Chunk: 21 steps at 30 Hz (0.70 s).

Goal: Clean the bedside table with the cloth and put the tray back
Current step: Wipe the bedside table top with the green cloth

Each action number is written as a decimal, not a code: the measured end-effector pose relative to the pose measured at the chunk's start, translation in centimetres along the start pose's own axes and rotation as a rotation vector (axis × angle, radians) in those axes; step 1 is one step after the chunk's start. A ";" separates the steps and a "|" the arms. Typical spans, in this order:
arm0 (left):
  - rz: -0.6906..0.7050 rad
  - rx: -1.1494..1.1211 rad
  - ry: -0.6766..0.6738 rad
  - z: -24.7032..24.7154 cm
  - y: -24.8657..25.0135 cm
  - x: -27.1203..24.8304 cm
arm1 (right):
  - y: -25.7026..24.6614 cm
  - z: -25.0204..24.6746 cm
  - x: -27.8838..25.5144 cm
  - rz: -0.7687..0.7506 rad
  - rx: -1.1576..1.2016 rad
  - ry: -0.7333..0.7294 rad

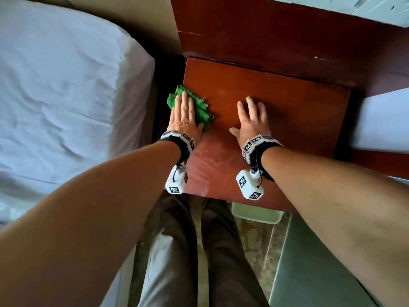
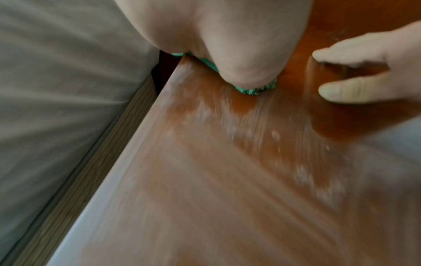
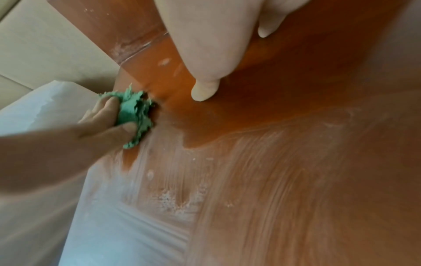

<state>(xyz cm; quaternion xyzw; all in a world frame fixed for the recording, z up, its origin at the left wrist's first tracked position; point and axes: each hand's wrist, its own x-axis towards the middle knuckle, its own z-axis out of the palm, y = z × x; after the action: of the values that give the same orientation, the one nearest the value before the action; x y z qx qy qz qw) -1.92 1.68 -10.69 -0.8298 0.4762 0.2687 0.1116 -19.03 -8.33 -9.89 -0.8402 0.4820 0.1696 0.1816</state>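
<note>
A crumpled green cloth (image 1: 202,111) (image 3: 134,111) lies at the left edge of the reddish-brown bedside table (image 1: 287,103). My left hand (image 1: 184,114) presses flat on it with straight fingers, and part of the cloth hangs past the table's edge. In the left wrist view only a rim of the cloth (image 2: 250,90) shows under the palm. My right hand (image 1: 252,118) (image 3: 205,45) rests flat on the bare tabletop to the right, holding nothing. Whitish dusty streaks (image 3: 173,198) cover the near part of the top. A pale green tray (image 1: 256,214) sits on the floor below the table's front edge.
A bed with a white sheet (image 1: 66,85) stands close on the left, with a dark gap between it and the table. A wooden wall panel (image 1: 287,34) rises behind the table. Another white-covered surface (image 1: 382,120) lies on the right. My legs stand in front.
</note>
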 end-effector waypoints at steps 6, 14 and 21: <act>0.012 0.001 0.033 -4.4 1.2 7.0 | 0.3 -0.1 0.4 0.007 -0.026 -0.046; -0.008 0.012 0.037 -2.0 1.0 2.7 | 0.1 -0.3 0.2 0.013 -0.003 -0.064; -0.026 0.129 -0.045 4.1 -0.6 -7.4 | -0.3 -0.3 0.0 0.004 0.028 -0.013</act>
<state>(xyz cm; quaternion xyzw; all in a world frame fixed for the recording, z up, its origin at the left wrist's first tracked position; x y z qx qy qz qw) -5.78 9.22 -9.98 -0.8208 0.4791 0.2544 0.1789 -18.70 -8.35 -9.57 -0.8355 0.4848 0.1687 0.1960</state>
